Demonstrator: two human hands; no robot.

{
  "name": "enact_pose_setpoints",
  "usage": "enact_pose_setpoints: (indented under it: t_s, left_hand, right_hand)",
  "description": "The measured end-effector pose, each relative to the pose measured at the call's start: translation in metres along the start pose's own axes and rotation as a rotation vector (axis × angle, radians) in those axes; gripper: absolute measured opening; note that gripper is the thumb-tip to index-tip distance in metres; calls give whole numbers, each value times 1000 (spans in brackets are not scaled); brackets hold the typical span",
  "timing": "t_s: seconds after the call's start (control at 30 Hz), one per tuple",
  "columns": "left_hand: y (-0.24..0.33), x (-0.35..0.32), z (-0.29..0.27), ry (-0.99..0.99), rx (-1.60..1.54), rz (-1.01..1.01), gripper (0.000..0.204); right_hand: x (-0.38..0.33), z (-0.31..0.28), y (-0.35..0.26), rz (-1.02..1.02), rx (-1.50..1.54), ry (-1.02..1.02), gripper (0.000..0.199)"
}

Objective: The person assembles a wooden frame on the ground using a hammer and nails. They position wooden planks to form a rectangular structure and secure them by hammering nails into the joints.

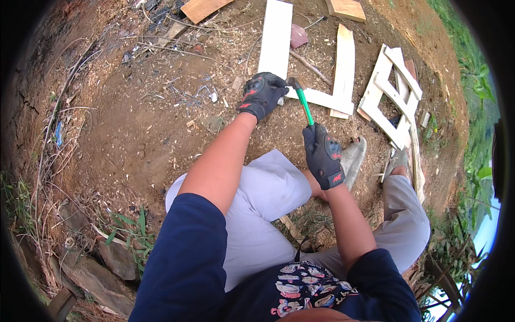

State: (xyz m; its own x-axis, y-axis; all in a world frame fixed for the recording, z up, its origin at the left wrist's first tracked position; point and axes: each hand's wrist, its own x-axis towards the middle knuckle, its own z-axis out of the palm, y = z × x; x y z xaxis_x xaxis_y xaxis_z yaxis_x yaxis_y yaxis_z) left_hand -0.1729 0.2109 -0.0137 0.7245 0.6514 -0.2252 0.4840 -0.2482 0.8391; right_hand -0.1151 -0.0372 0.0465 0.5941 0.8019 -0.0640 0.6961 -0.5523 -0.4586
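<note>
My right hand (325,156), in a black glove with red marks, is closed around the green handle of a hammer (304,101). The dark hammer head is right beside the fingertips of my left hand (262,95). That hand wears a matching glove and rests at the near end of a long pale wooden plank (276,37). Its fingers are curled together, and whatever they pinch is hidden. From there a narrow wooden strip (322,99) runs right, meeting the lower end of another pale board (344,64).
Right of the boards lies a frame of joined wooden strips (389,91), near my shoe. A brown board (204,8) and a wood block (346,9) lie at the far side. Twigs, wood chips and stones (118,257) are scattered on the bare soil.
</note>
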Motion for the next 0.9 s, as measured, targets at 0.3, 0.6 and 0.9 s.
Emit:
enact_pose_setpoints:
  t_s: [0.3, 0.6, 0.9]
  left_hand:
    - [-8, -1, 7, 40, 44, 51, 21]
    - [1, -2, 6, 27, 153, 131, 22]
    - [-2, -1, 11, 72, 91, 99, 16]
  right_hand:
    - [-2, -1, -15, 45, 19, -27, 25]
    - [-1, 0, -12, 85, 37, -43, 23]
    - [-7, 13, -8, 47, -35, 133, 21]
